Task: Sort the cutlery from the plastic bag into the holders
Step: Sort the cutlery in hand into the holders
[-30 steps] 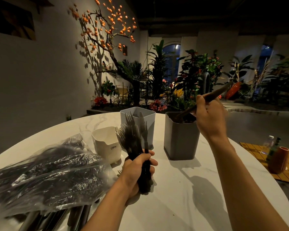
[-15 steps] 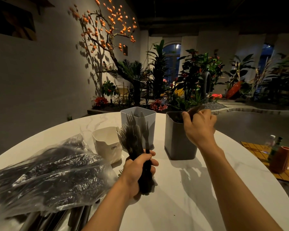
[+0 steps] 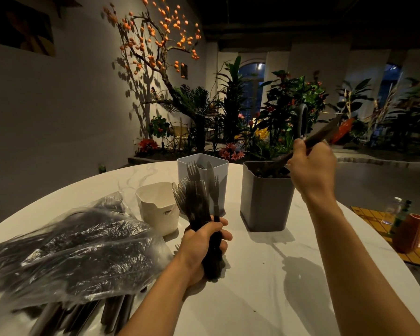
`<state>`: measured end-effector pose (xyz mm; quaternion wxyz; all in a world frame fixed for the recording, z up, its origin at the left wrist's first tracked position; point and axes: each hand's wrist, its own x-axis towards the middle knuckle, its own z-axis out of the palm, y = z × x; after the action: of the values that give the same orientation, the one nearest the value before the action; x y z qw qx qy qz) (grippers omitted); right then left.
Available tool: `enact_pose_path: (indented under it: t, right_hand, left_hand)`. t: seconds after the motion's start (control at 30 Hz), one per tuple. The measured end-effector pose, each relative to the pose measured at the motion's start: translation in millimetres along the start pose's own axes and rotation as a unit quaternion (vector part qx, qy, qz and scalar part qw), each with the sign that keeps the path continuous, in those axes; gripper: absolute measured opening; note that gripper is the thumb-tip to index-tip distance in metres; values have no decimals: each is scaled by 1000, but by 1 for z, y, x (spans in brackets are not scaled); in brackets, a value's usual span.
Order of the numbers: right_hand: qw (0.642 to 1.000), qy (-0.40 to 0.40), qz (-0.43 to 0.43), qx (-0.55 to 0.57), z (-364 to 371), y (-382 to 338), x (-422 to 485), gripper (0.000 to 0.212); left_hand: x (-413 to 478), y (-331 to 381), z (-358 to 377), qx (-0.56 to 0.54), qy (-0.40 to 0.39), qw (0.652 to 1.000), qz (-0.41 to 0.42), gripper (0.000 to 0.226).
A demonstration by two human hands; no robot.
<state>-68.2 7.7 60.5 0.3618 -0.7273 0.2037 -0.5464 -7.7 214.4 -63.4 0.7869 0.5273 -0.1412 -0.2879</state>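
My left hand (image 3: pixel 201 248) is shut on a bundle of dark plastic forks (image 3: pixel 194 200), held upright near the table's middle. Over the right rim of the dark grey holder (image 3: pixel 264 202), my right hand (image 3: pixel 310 166) grips a dark knife (image 3: pixel 323 134); one end slants down into the holder, the other points up to the right. Behind the forks stands a pale translucent holder (image 3: pixel 218 166) with cutlery in it. To its left sits a short white holder (image 3: pixel 155 207). The clear plastic bag (image 3: pixel 70 251) of dark cutlery lies at the left.
Loose dark cutlery (image 3: pixel 112 311) pokes out from under the bag near the front edge. Beyond the round white table's right edge (image 3: pixel 349 238) are an orange cup (image 3: pixel 407 236) and small bottles (image 3: pixel 398 209) on a yellow mat. Plants fill the background.
My right hand dipped down to the dark grey holder's rim half a second ago and has now risen again, holding a knife slanted into the holder. The left hand has stayed put.
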Motion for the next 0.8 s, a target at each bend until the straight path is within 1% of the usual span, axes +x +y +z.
enact_pose_path:
  t: [0.1,0.17,0.27,0.33,0.43,0.53,0.6,0.67,0.73,0.77,0.8]
  right_hand:
    - [998,3,-41,-44,0,-2,2,22]
    - [993,-32,-53,-101,5,4,-2,29]
    - [970,-117,-20,-214,16,21,-13,38]
    - [957,-141,20,-252,22,29,-18,38]
    - [962,-122,33,-242,23,27,-20,40]
    - [980,-71,20,-187,18,22,-18,59]
    - [987,-33,-13,-154,16,17,-19,67]
    - [986,6,-84,-141,16,14,-21,64]
    - [972,25,-159,-171,16,11,-24,54]
    - [963,15,-177,-201,17,12,-25,48]
    - [955,-17,-176,-239,18,13,-26,43]
  left_hand:
    - [1,0,0,1,2,1000,2,14]
    - [0,0,-1,4,4,1000,3,15]
    - [-1,-1,-1,-2,9,1000,3,14]
    - [-1,0,0,-3,10,1000,6,13]
    - [0,0,-1,4,10,1000,7,13]
    - [1,-1,-2,1,4,1000,4,15]
    - [1,-1,-3,-2,0,1000,4,15]
    - [1,-2,-3,-2,2,1000,5,15]
    - [1,-2,-2,-1,4,1000,6,15]
    - [0,-1,-2,-1,4,1000,6,15]
    - [0,-1,-2,0,3,1000,6,14]
